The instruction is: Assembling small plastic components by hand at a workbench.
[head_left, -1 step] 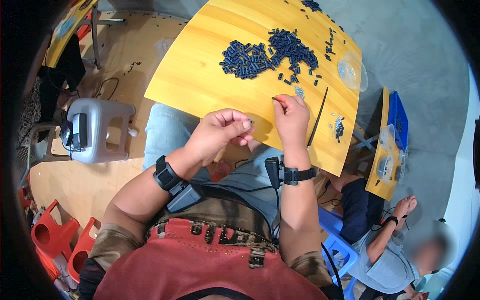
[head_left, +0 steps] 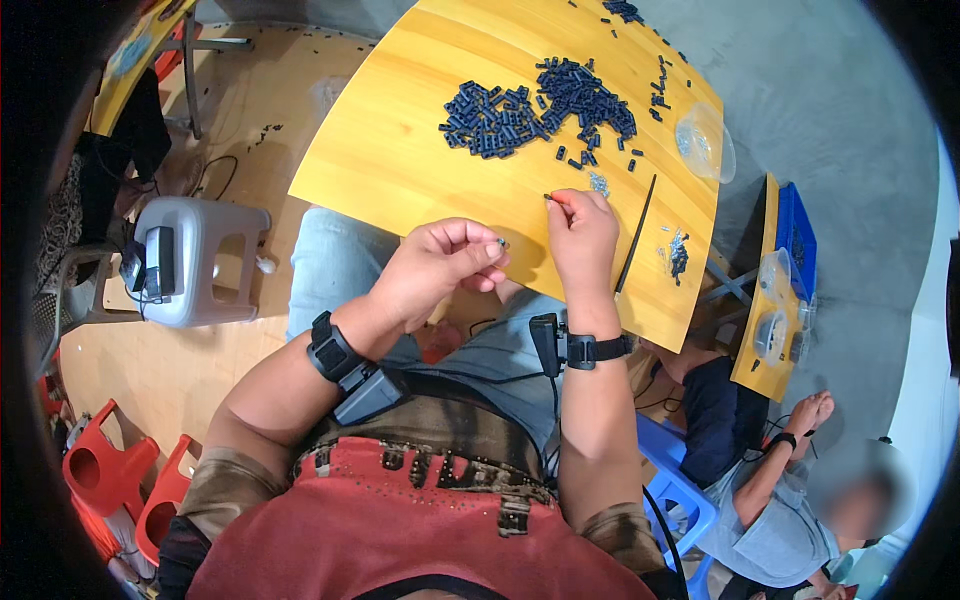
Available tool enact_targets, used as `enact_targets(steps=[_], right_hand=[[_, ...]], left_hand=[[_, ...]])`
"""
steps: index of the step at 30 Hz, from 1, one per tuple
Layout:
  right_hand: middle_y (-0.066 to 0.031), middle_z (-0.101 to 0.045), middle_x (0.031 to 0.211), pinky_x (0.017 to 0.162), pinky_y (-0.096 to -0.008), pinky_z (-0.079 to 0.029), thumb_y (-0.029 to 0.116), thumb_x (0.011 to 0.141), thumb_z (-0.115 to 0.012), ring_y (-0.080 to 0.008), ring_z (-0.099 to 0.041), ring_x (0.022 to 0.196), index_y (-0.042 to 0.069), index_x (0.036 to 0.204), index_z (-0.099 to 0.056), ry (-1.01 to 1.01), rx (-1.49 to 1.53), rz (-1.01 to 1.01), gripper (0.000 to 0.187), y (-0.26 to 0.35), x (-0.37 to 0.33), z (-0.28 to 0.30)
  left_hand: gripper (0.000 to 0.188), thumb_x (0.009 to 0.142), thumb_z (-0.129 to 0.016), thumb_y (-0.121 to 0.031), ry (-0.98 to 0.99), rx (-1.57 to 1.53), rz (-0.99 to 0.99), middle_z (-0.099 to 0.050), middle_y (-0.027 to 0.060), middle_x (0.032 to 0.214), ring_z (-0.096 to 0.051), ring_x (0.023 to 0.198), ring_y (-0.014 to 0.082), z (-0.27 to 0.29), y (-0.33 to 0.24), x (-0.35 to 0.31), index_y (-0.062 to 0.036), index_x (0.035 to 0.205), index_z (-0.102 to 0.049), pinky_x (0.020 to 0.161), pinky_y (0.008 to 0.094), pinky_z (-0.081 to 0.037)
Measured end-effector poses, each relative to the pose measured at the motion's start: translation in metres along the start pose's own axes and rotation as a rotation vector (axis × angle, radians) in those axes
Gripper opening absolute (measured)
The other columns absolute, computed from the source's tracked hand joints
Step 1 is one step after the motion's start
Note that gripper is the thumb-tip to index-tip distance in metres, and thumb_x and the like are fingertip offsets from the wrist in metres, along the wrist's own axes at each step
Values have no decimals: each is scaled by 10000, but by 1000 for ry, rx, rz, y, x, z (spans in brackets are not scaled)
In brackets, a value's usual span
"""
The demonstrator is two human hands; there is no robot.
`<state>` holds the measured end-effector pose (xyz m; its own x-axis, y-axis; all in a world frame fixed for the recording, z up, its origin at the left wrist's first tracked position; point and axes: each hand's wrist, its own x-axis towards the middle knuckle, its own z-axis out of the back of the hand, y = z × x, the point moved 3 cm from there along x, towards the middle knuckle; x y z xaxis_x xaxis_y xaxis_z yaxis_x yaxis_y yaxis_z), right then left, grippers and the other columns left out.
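My left hand (head_left: 450, 260) is closed in a pinch over the table's near edge, with a tiny dark part (head_left: 502, 242) at its fingertips. To its right, above the yellow wooden table (head_left: 385, 130), my right hand (head_left: 582, 230) pinches another small dark part (head_left: 548, 197) between thumb and forefinger. Both parts are too small to name exactly. Beyond the hands lie two adjoining heaps of small black oblong pieces with holes, a left heap (head_left: 490, 120) and a right heap (head_left: 585, 95). Small silvery metal bits (head_left: 599, 183) lie just past my right hand.
A thin black rod (head_left: 638, 235) lies right of my right hand, near a small pile of silvery and dark bits (head_left: 678, 255). A clear plastic tub (head_left: 705, 143) sits at the table's right edge. A grey stool (head_left: 200, 260) stands left; another person (head_left: 770, 510) sits at right.
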<state>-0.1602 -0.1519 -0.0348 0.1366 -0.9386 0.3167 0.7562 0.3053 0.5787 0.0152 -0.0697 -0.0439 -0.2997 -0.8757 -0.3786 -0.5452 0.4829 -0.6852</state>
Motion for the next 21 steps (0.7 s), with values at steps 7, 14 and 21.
enact_targets(steps=[7,14,21], right_hand=[[-120,-591,754,630,-328,-463,18,749,-629,-243,-578,684,13,805,-612,16,63,-28,59,7,-3,6],[-21,-624,824,620,-192,-444,4,798,-642,-52,-559,701,1,842,-597,171,747,-353,63,20,-26,28],[-15,-609,833,630,-190,-442,-49,793,-622,-61,-554,712,4,892,-621,175,818,-191,112,42,-54,62]], left_hand=[[146,891,-595,-172,20,56,-26,-656,45,864,-638,743,96,-6,2,-1,-45,964,-603,578,176,-483],[135,887,-600,-161,77,127,-26,-658,39,848,-630,726,86,-16,-2,-9,-43,953,-608,562,168,-463],[137,871,-618,-144,198,219,-65,-658,25,833,-603,690,61,-31,3,-19,-42,962,-618,556,165,-448]])
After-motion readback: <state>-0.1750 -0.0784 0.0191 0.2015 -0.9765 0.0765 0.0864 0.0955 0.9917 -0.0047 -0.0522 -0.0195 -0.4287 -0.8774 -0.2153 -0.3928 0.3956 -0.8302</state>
